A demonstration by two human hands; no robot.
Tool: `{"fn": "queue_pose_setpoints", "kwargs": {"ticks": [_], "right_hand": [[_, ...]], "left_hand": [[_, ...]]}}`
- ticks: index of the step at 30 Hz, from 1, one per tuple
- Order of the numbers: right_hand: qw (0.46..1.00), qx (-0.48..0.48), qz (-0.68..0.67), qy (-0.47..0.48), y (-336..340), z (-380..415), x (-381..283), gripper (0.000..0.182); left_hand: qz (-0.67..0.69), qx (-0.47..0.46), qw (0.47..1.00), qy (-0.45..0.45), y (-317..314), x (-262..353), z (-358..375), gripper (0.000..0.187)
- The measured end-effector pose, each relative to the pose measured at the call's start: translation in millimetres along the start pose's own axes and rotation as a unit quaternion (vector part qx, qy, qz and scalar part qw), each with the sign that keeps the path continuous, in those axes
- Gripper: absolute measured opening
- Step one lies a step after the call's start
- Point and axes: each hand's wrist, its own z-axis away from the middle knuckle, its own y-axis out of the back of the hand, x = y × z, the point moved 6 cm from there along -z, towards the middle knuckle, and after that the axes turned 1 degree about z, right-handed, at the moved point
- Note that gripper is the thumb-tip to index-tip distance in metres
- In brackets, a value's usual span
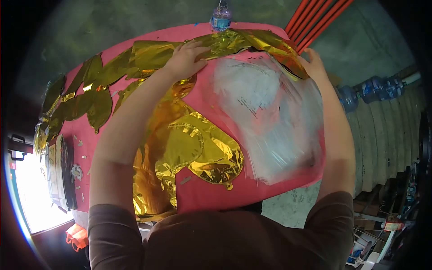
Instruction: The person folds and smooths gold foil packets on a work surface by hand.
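Note:
Both arms reach to the far side of a pink-covered table (207,198). My left hand (186,59) lies with fingers spread on a long strip of gold foil (153,53) near the far edge. At the strip's right end, my right hand (312,64) touches the foil; its fingers are bent around the edge, and whether they pinch it is hard to make out. Between my arms lies a pile of clear plastic bags (265,112) with small print. A large gold foil balloon (211,155) lies left of the bags, partly behind my left forearm.
More gold foil pieces (99,105) cover the table's left side, beside a dark-edged stack (63,171). A water bottle (221,17) stands at the far edge. Red poles (315,20) are at the back right, with large blue bottles (378,89) beyond my right arm.

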Motion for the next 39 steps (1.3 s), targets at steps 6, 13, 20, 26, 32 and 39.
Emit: {"fn": "queue_pose_setpoints", "kwargs": {"ticks": [6, 13, 20, 26, 32, 39], "right_hand": [[0.992, -0.057, -0.063, -0.089, -4.1, 25.7, 44.0, 0.052], [0.938, -0.161, -0.145, -0.269, 2.9, 78.3, 65.2, 0.041], [0.938, -0.198, -0.088, -0.269, 27.5, 79.1, 60.2, 0.027], [0.980, -0.180, 0.007, -0.090, 22.9, 83.3, 32.4, 0.027], [0.962, -0.192, -0.160, -0.114, 30.2, 115.3, 15.3, 0.028], [0.983, -0.128, -0.064, -0.113, 44.3, 156.9, 4.5, 0.027]], "left_hand": [[0.064, -0.093, 0.992, -0.053, 46.8, 27.8, 40.1, 0.038], [0.117, -0.124, 0.985, 0.009, 64.9, 33.8, 91.3, 0.041], [0.023, -0.093, 0.994, -0.056, 26.7, 92.7, 88.6, 0.063], [0.120, -0.134, 0.982, 0.053, -2.9, 105.6, 62.9, 0.083], [0.057, -0.098, 0.992, -0.053, -10.6, 103.7, 62.6, 0.079], [0.103, -0.106, 0.985, -0.092, -4.2, 115.5, 71.8, 0.070]]}}
